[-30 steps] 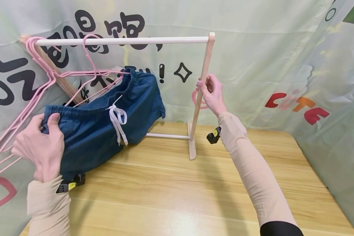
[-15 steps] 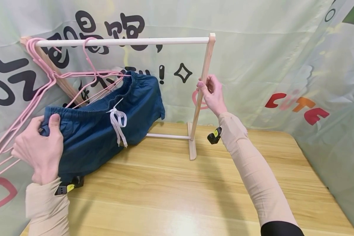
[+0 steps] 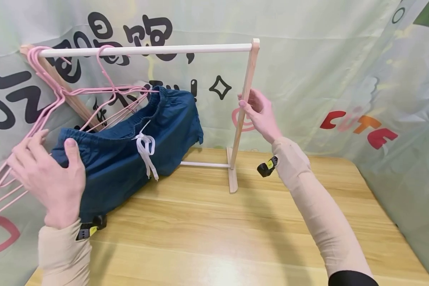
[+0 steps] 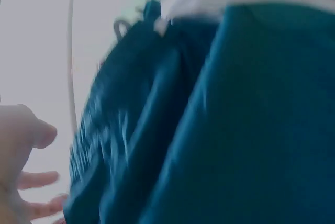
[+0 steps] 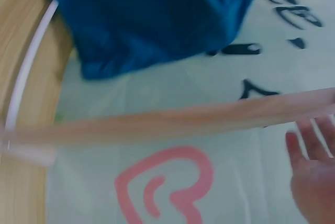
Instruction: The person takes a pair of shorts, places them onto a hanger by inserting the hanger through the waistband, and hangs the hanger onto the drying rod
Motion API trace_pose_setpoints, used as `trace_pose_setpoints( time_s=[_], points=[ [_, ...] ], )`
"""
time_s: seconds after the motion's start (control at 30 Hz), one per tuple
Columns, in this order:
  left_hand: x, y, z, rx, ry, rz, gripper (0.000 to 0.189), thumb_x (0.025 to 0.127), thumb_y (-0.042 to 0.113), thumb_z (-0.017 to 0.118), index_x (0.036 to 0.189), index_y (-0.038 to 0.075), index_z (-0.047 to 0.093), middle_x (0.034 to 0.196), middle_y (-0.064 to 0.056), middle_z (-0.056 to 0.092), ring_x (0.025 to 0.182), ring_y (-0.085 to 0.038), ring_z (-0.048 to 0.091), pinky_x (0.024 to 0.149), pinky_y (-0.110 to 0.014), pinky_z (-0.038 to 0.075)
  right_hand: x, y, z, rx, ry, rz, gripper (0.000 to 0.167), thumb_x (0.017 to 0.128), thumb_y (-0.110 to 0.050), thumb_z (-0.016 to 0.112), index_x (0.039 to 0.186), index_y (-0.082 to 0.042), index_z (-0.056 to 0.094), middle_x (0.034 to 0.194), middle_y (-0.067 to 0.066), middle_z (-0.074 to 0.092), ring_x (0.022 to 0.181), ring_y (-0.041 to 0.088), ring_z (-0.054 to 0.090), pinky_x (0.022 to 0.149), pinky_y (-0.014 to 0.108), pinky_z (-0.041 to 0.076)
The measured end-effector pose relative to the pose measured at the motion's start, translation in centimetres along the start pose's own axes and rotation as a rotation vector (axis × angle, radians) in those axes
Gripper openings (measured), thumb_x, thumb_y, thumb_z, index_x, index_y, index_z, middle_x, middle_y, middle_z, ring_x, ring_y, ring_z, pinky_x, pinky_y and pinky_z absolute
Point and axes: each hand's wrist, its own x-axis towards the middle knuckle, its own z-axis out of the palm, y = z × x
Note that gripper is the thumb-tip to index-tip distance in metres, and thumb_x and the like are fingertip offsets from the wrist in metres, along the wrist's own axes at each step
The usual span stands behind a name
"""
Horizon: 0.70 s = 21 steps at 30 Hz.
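Note:
Blue shorts [image 3: 121, 159] with a white drawstring [image 3: 145, 147] hang from a pink hanger [image 3: 112, 85] on the rack's white rail [image 3: 164, 49]. My left hand [image 3: 51, 178] is beside the waistband's left end, with thumb and fingers spread. The left wrist view shows my left thumb [image 4: 44, 132] apart from the cloth; some fingertips reach its edge. My right hand [image 3: 259, 113] is at the rack's right wooden post [image 3: 248, 75]. In the right wrist view, its loosely extended fingers [image 5: 316, 143] reach the post, and their tips are hidden behind it.
Several other pink hangers [image 3: 44, 115] hang bunched at the rail's left end. The rack's foot [image 3: 232, 178] and lower white bar [image 3: 203, 164] are by the back of the wooden table [image 3: 186, 230]. A printed curtain [image 3: 307, 71] surrounds the table.
My left hand has let go of the shorts' waistband and spread its fingers. The shorts have shifted slightly right. My right hand has loosened at the post, its wrist moving a little right.

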Motion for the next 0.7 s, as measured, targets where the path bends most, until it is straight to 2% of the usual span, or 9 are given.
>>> trace_pose_setpoints(
  time_s=[0.1, 0.17, 0.3, 0.4, 0.47, 0.6, 0.7],
  points=[
    [-0.8, 2.0, 0.9, -0.124, 0.056, 0.085, 0.053, 0.095, 0.045, 0.053, 0.127, 0.003, 0.062, 0.128, -0.026, 0.055, 0.129, -0.039, 0.044, 0.116, -0.045, 0.024, -1.4, -0.8, -0.4, 0.023, -0.039, 0.058, 0.068, 0.099, -0.007, 0.061, 0.158, -0.007, 0.026, 0.161, 0.014, 0.037, 0.149, 0.023, 0.038, 0.122, 0.035, 0.032],
    [-1.6, 3.3, 1.6, -0.237, 0.070, 0.160, 0.046, 0.094, 0.036, 0.055, 0.121, 0.000, 0.065, 0.122, -0.027, 0.057, 0.126, -0.040, 0.047, 0.116, -0.045, 0.027, -2.8, -1.2, -0.5, -0.004, -0.060, 0.098, 0.076, 0.099, -0.008, 0.061, 0.161, -0.011, 0.017, 0.168, 0.011, 0.024, 0.156, 0.024, 0.024, 0.127, 0.040, 0.020],
    [-3.7, 5.4, 2.8, -0.433, 0.014, 0.302, 0.033, 0.094, 0.021, 0.059, 0.109, -0.006, 0.068, 0.114, -0.028, 0.063, 0.121, -0.043, 0.053, 0.115, -0.046, 0.034, -6.3, -1.4, -0.5, -0.165, -0.125, 0.110, 0.072, 0.101, -0.014, 0.061, 0.161, -0.014, 0.021, 0.169, 0.006, 0.022, 0.158, 0.024, 0.020, 0.128, 0.044, 0.016],
    [-5.5, 6.1, 3.8, -0.486, -0.143, 0.376, 0.027, 0.095, 0.014, 0.060, 0.110, -0.006, 0.069, 0.116, -0.026, 0.066, 0.125, -0.042, 0.055, 0.116, -0.044, 0.036, -9.4, -1.2, -0.4, -0.331, -0.164, 0.083, 0.067, 0.102, -0.020, 0.060, 0.160, -0.017, 0.026, 0.168, 0.004, 0.024, 0.157, 0.026, 0.021, 0.127, 0.049, 0.019],
    [-6.9, 6.4, 4.6, -0.475, -0.294, 0.396, 0.026, 0.096, 0.012, 0.060, 0.115, -0.004, 0.068, 0.122, -0.023, 0.066, 0.129, -0.039, 0.054, 0.118, -0.045, 0.035, -11.4, -1.0, -0.4, -0.437, -0.182, 0.079, 0.066, 0.102, -0.025, 0.059, 0.159, -0.018, 0.028, 0.168, 0.005, 0.025, 0.156, 0.029, 0.023, 0.125, 0.053, 0.020],
    [-9.7, 6.8, 6.4, -0.394, -0.608, 0.363, 0.032, 0.099, 0.017, 0.062, 0.128, 0.003, 0.064, 0.137, -0.016, 0.062, 0.140, -0.033, 0.049, 0.118, -0.049, 0.034, -15.1, 0.4, -0.5, -0.594, -0.214, 0.091, 0.064, 0.102, -0.030, 0.059, 0.158, -0.014, 0.031, 0.168, 0.011, 0.025, 0.155, 0.034, 0.025, 0.122, 0.060, 0.023],
    [-11.7, 6.6, 7.8, -0.303, -0.775, 0.325, 0.041, 0.101, 0.026, 0.061, 0.136, 0.005, 0.060, 0.146, -0.014, 0.057, 0.145, -0.032, 0.044, 0.121, -0.049, 0.031, -17.4, 2.1, -1.0, -0.688, -0.206, 0.114, 0.063, 0.101, -0.031, 0.060, 0.156, -0.010, 0.035, 0.166, 0.015, 0.027, 0.154, 0.039, 0.025, 0.120, 0.062, 0.023]
  ],
)
